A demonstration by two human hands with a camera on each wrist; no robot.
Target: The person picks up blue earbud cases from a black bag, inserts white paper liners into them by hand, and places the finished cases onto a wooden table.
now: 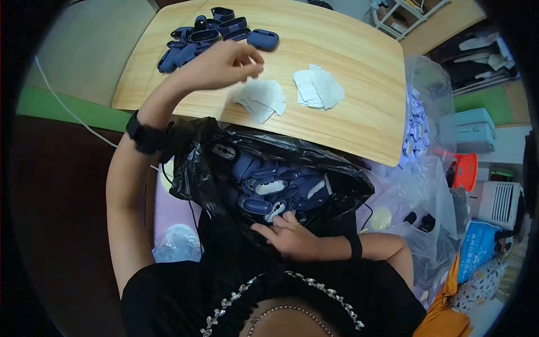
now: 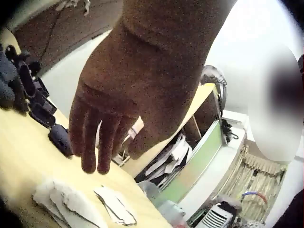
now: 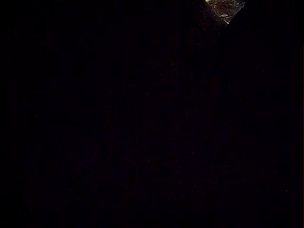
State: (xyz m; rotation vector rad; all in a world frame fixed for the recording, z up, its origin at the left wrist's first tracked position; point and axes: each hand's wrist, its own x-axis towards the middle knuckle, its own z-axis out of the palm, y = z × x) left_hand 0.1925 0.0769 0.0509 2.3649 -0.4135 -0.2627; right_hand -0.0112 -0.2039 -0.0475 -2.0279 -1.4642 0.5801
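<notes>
My left hand [image 1: 227, 66] hangs over the table, its fingers loosely bent with nothing between them; the left wrist view shows the same hand [image 2: 128, 109] with fingers pointing down. Below it lies a stack of thin white rounded pieces [image 1: 269, 100], and a second white stack [image 1: 321, 89] is to its right. Beyond the hand are a pile of dark blue plastic shells [image 1: 205, 36] and a single dark blue case [image 1: 263, 39]. My right hand [image 1: 295, 238] rests at the near rim of a black plastic bag [image 1: 193, 174], fingertips beside blue shells [image 1: 255, 205] with pale inserts. The right wrist view is almost wholly dark.
The wooden table [image 1: 359, 62] ends just beyond the bag. To its right stands a clear plastic bag [image 1: 441, 84] with lilac parts [image 1: 416, 126]. Farther right are a red stool [image 1: 465, 171] and a blue bag [image 1: 477, 241]. A white cable [image 1: 73, 115] runs at left.
</notes>
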